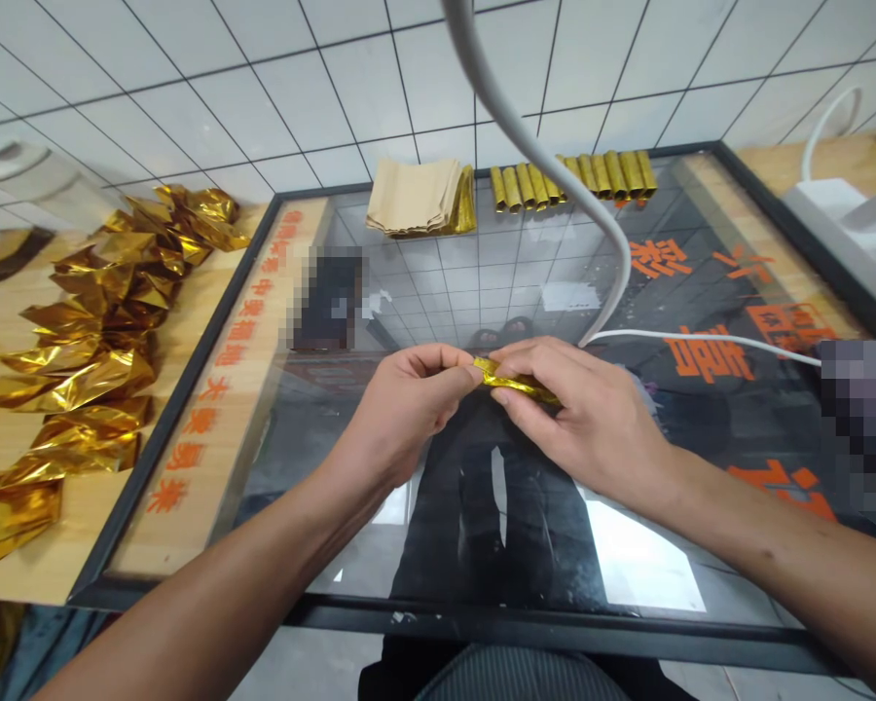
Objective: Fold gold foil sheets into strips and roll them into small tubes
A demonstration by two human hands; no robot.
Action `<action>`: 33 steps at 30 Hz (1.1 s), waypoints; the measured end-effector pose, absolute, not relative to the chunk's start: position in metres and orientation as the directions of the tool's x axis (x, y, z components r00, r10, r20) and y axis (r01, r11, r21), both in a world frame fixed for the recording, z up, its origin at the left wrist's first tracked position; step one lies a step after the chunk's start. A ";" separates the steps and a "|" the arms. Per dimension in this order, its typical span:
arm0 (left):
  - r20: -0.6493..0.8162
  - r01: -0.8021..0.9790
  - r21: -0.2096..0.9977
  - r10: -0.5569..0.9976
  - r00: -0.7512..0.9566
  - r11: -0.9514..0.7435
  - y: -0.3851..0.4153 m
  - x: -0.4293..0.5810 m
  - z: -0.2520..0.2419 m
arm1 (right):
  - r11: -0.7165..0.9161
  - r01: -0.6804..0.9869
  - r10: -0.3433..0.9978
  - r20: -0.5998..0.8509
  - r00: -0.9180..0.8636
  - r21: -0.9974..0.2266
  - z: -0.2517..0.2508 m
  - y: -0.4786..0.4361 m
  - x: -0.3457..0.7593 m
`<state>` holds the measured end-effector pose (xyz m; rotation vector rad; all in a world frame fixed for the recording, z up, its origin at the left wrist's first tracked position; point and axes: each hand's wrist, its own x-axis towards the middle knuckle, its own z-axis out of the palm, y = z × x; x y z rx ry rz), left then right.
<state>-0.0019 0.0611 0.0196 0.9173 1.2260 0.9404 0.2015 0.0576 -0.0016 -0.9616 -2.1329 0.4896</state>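
Centrally, a gold foil roll (509, 380) is held over a glass tabletop (423, 263). Its left end is pinched by fingers of the left hand (413, 404), the rest grasped by the right hand (591, 399).

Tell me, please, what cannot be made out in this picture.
Head view:
- Gold foil roll: its right end is covered by the right hand, its left tip by the left hand.
- Row of gold tubes: partly behind the white flexible arm, so the exact count is unclear.
- White flexible arm: upper end cut off by the top edge.
- Dark item on the left: blurred by pixelation.
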 end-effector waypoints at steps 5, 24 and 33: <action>-0.366 -0.122 0.917 0.922 0.125 0.381 0.062 -0.002 0.022 | 0.657 0.492 0.754 0.477 -0.452 -0.572 -0.001 0.057 0.201; -0.225 -0.016 0.974 0.972 0.071 0.226 0.057 0.002 0.018 | 0.636 0.412 0.768 0.483 -0.420 -0.653 0.002 0.057 0.200; -0.235 -0.002 0.972 0.965 0.114 0.237 0.058 -0.002 0.015 | 0.615 0.435 0.783 0.445 -0.434 -0.658 0.001 0.059 0.200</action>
